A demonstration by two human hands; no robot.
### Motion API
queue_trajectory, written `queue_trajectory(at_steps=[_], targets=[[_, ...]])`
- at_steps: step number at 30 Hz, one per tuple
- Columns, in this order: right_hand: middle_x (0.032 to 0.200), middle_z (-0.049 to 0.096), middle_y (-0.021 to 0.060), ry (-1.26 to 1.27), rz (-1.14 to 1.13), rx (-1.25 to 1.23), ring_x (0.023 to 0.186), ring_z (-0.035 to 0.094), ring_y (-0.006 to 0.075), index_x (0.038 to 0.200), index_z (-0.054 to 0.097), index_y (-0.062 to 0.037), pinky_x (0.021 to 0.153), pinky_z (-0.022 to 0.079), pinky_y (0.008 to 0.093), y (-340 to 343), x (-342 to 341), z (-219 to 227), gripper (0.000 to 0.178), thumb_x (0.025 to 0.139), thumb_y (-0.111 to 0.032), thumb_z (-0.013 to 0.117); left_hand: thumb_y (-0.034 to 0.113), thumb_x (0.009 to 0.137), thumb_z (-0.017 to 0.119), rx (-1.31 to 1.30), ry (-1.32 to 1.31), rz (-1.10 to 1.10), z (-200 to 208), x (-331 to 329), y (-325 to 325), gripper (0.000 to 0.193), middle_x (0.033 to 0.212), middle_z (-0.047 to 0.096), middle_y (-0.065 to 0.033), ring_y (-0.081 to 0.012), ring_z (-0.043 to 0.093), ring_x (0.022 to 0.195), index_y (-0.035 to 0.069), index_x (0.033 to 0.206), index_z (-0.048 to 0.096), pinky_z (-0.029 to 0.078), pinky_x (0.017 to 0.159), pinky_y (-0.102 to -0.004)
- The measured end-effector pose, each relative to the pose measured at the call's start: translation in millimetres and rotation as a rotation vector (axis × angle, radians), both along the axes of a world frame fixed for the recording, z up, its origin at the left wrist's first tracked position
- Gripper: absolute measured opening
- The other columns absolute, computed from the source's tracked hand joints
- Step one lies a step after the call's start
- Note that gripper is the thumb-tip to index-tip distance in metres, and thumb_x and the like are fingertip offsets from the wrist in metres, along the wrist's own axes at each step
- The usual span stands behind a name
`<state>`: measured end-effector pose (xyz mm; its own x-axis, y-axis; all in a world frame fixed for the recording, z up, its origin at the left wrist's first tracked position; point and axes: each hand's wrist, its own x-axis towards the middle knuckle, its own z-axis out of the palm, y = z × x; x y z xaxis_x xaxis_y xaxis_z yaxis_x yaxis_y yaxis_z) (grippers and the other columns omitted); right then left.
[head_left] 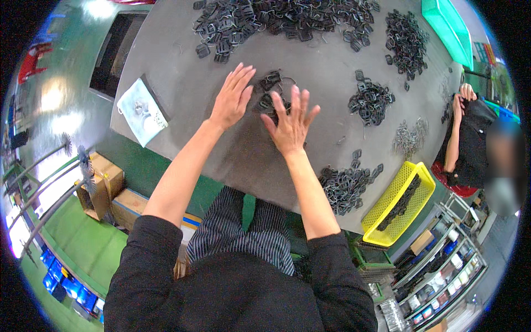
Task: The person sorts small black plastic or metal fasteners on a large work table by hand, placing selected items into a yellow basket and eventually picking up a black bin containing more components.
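Observation:
My left hand hovers over the grey table with its fingers stretched out, holding nothing. My right hand is spread open, its fingers over a small cluster of black buckle-like pieces with thin wire parts. The palm and fingers hide part of that cluster; whether they touch it I cannot tell. A large heap of similar black pieces lies beyond both hands. To the right are smaller piles: one black pile, another near the table's front edge, and one at the far right.
A yellow perforated basket holding black pieces stands at the table's right edge, near loose metal wire bits. A turquoise tray sits at the far right. A pale blue bag lies left. Another person sits at the right.

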<state>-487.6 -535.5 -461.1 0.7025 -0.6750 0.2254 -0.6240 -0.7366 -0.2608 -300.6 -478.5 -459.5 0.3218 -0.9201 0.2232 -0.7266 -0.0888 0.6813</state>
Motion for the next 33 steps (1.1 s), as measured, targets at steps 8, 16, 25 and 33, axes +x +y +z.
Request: queue_trajectory(at_steps=[8, 16, 25, 33], targets=[[0.147, 0.013, 0.0264, -0.085, -0.382, 0.217, 0.137, 0.009, 0.0452, 0.143, 0.022, -0.0127, 0.107, 0.009, 0.0598, 60, -40, 4, 0.102, 0.065, -0.058, 0.071, 0.025, 0.096, 0.039, 0.076, -0.001, -0.410, -14, -28, -40, 0.048, 0.144, 0.033, -0.0127, -0.0281, 0.023, 0.137, 0.004, 0.138, 0.034, 0.017, 0.113, -0.0407], [0.143, 0.031, 0.0123, -0.109, 0.135, 0.145, 0.135, 0.025, 0.0338, 0.131, 0.044, -0.0214, 0.106, 0.020, 0.0561, -45, 37, 7, 0.072, 0.069, -0.048, 0.071, 0.019, 0.096, 0.039, -0.075, 0.306, 0.045, 19, 16, 9, 0.040, 0.137, 0.044, -0.0135, -0.0281, 0.037, 0.130, 0.004, 0.133, 0.043, 0.027, 0.108, -0.0349], [0.093, 0.054, 0.0035, -0.139, 0.495, -0.021, 0.088, 0.055, 0.0211, 0.092, 0.058, -0.0119, 0.074, 0.050, 0.0349, -49, 13, -7, 0.022, 0.078, -0.027, 0.064, 0.017, 0.097, 0.035, -0.029, 0.336, 0.267, 31, 27, 72, 0.038, 0.132, 0.050, -0.0116, -0.0256, 0.041, 0.127, 0.002, 0.130, 0.045, 0.029, 0.106, -0.0346], [0.073, 0.058, 0.0077, -0.115, 0.433, 0.246, 0.064, 0.060, 0.0235, 0.081, 0.055, -0.0087, 0.053, 0.051, 0.0378, -78, 2, -4, 0.017, 0.083, -0.024, 0.060, 0.015, 0.097, 0.036, 0.012, 0.361, 0.357, 30, -13, 75, 0.036, 0.125, 0.054, -0.0128, -0.0239, 0.048, 0.120, 0.000, 0.126, 0.049, 0.033, 0.103, -0.0332]])
